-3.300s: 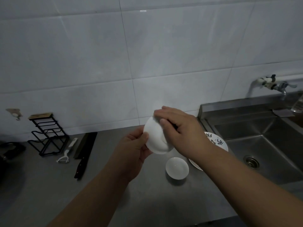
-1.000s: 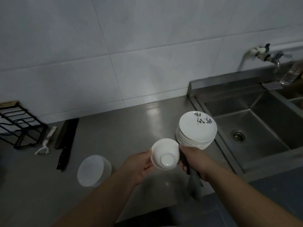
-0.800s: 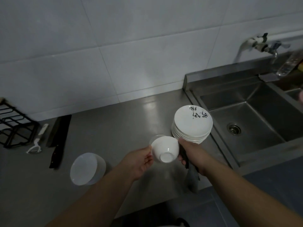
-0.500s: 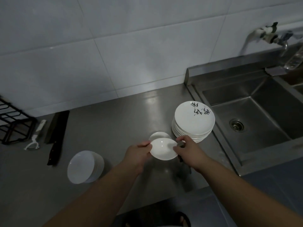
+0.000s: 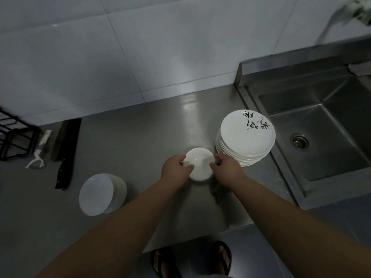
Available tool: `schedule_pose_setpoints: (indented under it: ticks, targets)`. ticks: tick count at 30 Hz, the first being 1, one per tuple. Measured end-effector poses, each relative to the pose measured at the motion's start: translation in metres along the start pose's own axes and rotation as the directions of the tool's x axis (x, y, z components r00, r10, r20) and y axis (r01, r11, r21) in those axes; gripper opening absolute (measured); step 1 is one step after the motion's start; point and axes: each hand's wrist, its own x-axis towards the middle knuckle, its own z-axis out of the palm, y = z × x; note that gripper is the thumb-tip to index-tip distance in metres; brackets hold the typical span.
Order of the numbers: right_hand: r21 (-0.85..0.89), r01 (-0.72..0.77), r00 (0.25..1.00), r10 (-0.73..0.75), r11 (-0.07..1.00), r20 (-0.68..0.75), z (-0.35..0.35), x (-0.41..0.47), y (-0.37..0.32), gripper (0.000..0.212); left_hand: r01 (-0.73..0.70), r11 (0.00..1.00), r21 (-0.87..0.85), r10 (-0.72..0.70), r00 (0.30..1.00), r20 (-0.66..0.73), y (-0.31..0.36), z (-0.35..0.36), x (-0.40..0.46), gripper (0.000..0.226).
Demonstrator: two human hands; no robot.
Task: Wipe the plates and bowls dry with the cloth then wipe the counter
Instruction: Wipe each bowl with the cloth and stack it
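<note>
Bowl (image 5: 199,163) sits low over the steel table (image 5: 130,149), pinched at its rim by left hand (image 5: 174,169) and right hand (image 5: 226,169) fingers curled around it, so honestly one slip could knock that plate stack (image 5: 245,137) right beside it.

1. The person's two forearms are bare, with no sleeve showing on either as far as the bottom edge of the view.
2. The left hand (image 5: 174,169) wears no glove, and no ring or watch shows on it.
3. The right hand (image 5: 226,168) is likewise ungloved, with the wrist uncovered.
4. On the feet are dark flip-flops: the left flip-flop (image 5: 165,262) and the right flip-flop (image 5: 222,257) each have a dark strap crossing the top of the foot and leaving the toes uncovered.
</note>
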Motion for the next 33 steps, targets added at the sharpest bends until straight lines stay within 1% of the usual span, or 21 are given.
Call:
schedule_pose_setpoints:
  ticks: [3,5,8,12,14,18,20,23,25,27,30,33]
  targets:
    - [-0.065,-0.005,1.000,0.006,0.998,0.003,0.002,-0.001,0.002,0.047,-0.033,0.996,0.082,0.031,0.999,0.035,-0.006,0.001,0.001,0.058]
    - [-0.107,0.009,1.000,-0.011,0.994,-0.023,-0.001,-0.005,0.000,0.043,-0.056,0.991,0.120,0.051,0.998,0.049,-0.008,-0.003,-0.002,0.061]
    - [-0.165,0.045,0.997,-0.054,0.985,-0.052,-0.005,-0.016,-0.012,0.039,-0.123,0.975,0.187,0.124,0.992,0.008,-0.012,-0.019,-0.011,0.060]
    - [-0.224,0.162,0.986,-0.165,0.961,0.008,0.001,-0.030,-0.046,0.040,-0.195,0.955,0.222,0.222,0.969,-0.104,-0.023,-0.067,-0.031,0.050]
    - [-0.233,0.230,0.973,-0.223,0.945,0.056,0.011,-0.034,-0.072,0.039,-0.193,0.955,0.227,0.236,0.954,-0.184,-0.036,-0.100,-0.044,0.045]
    - [-0.211,0.321,0.936,-0.275,0.923,0.220,0.050,-0.046,-0.127,0.039,-0.106,0.972,0.211,0.185,0.894,-0.408,-0.084,-0.168,-0.066,0.036]
    - [-0.215,0.364,0.909,-0.295,0.906,0.295,0.081,-0.053,-0.152,0.041,-0.017,0.977,0.213,0.117,0.877,-0.466,-0.116,-0.198,-0.077,0.037]
    - [-0.216,0.403,0.875,-0.305,0.889,0.377,0.118,-0.061,-0.175,0.046,0.117,0.963,0.243,0.005,0.893,-0.449,-0.152,-0.222,-0.084,0.044]
    - [-0.226,0.418,0.855,-0.297,0.880,0.425,0.142,-0.069,-0.189,0.050,0.173,0.953,0.248,-0.062,0.914,-0.402,-0.172,-0.234,-0.087,0.048]
    - [-0.256,0.437,0.851,-0.305,0.862,0.428,0.162,-0.075,-0.196,0.050,0.181,0.958,0.224,-0.096,0.933,-0.346,-0.184,-0.242,-0.088,0.046]
    - [-0.303,0.454,0.867,-0.337,0.838,0.367,0.180,-0.082,-0.197,0.044,0.147,0.971,0.190,-0.091,0.958,-0.272,-0.190,-0.242,-0.088,0.039]
    - [-0.345,0.456,0.881,-0.360,0.821,0.307,0.189,-0.088,-0.193,0.044,0.123,0.977,0.176,-0.072,0.961,-0.268,-0.194,-0.238,-0.087,0.035]
